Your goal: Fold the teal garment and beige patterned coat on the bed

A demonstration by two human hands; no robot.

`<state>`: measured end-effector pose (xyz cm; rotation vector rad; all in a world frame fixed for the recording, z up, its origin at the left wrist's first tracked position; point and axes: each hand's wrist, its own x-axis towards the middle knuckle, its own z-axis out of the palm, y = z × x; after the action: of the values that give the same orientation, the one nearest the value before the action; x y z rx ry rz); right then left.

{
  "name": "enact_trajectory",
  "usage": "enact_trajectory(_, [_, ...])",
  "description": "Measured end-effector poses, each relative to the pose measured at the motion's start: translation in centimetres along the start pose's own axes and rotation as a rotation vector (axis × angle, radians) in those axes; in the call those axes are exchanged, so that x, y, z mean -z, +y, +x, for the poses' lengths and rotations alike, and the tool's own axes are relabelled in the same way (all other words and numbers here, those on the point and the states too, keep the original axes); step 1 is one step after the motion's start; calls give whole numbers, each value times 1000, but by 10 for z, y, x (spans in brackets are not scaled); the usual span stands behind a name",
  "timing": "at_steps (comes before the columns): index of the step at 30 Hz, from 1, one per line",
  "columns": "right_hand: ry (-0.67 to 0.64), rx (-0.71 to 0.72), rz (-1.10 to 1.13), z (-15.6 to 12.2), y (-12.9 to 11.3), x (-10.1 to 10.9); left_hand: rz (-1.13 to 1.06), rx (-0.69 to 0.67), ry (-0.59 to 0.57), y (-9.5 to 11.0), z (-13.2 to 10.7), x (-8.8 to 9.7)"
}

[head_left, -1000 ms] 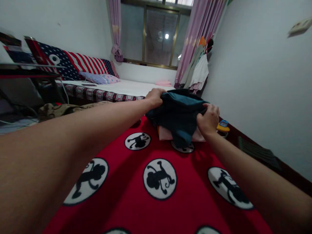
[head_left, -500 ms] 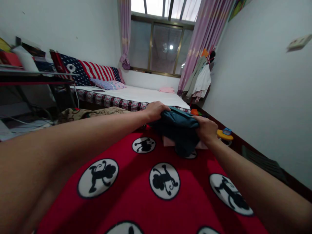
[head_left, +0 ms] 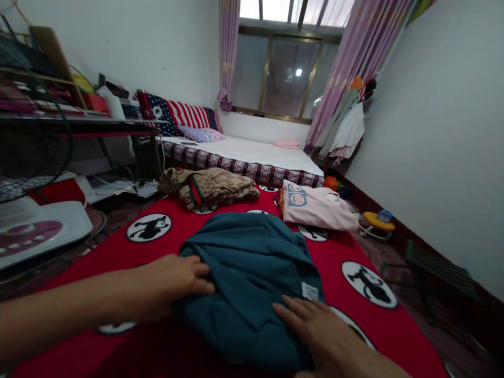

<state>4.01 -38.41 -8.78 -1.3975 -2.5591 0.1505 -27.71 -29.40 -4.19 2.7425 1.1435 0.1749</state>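
A dark teal garment point(head_left: 248, 262) lies loosely folded and wrinkled on the red blanket point(head_left: 98, 283), which has black monkey figures in white circles. A white printed patch shows near its right side. My left hand point(head_left: 183, 278) is at the garment's left edge, its fingers curled on the fabric. Flat on the lower right part of the garment rests my right hand point(head_left: 321, 325), fingers spread. Beyond the garment are a folded pale pink top point(head_left: 315, 207) on the right and a brown patterned garment point(head_left: 220, 186) with a green-red stripe on the left.
A cluttered desk point(head_left: 118, 123) stands at the left, with a white and pink plastic item point(head_left: 43, 228) below it. A bed point(head_left: 260, 144) is under the window. At the right are a yellow-topped stool point(head_left: 378, 221), a dark folding stool point(head_left: 437, 268) and hanging clothes point(head_left: 348, 131).
The teal garment, held up between both hands before, now lies on the blanket closer to me. My right hand has let go and flattened on it. The view has turned left.
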Motion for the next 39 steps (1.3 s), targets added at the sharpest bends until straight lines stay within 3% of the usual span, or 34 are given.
enact_trajectory(1, [-39,-40,71,-8,-2,-7,-97,-24,-76,1,-17,-8])
enact_trajectory(3, [-24,-205,208,-15,4,-9,-278,2,-119,-4,-37,-15])
enact_trajectory(5, [126,-383,287,-9,23,-2,-379,117,7,-17,-36,-15])
enact_trajectory(8, [451,-486,265,18,66,2,-375,290,313,-45,-6,-21])
enact_trajectory(9, [506,-518,285,29,81,-1,-357,352,375,-54,9,-26])
enact_trajectory(13, [593,-740,527,72,114,-25,-446,643,333,-73,62,-51])
enact_trajectory(16, [554,-796,468,92,106,-39,-440,694,321,-73,84,-71])
enact_trajectory(19, [521,-618,208,92,72,-47,-306,670,333,-68,87,-86])
enact_trajectory(21, [501,-319,7,84,41,-52,-227,658,367,-63,83,-93])
enact_trajectory(24, [357,151,-165,67,-1,-62,-188,685,406,-55,77,-97])
enact_trajectory(25, [325,231,-176,62,-9,-64,-187,699,406,-53,76,-97])
enact_trajectory(27, [326,251,-160,57,-15,-64,-191,728,396,-50,76,-96])
enact_trajectory(30, [438,61,-71,57,3,-55,-215,743,421,-50,76,-96])
enact_trajectory(34, [666,-396,19,69,56,-44,-286,713,504,-58,76,-102])
enact_trajectory(37, [648,-724,86,79,94,-47,-335,723,507,-64,77,-105])
enact_trajectory(39, [579,-859,172,83,110,-54,-356,727,494,-65,76,-105])
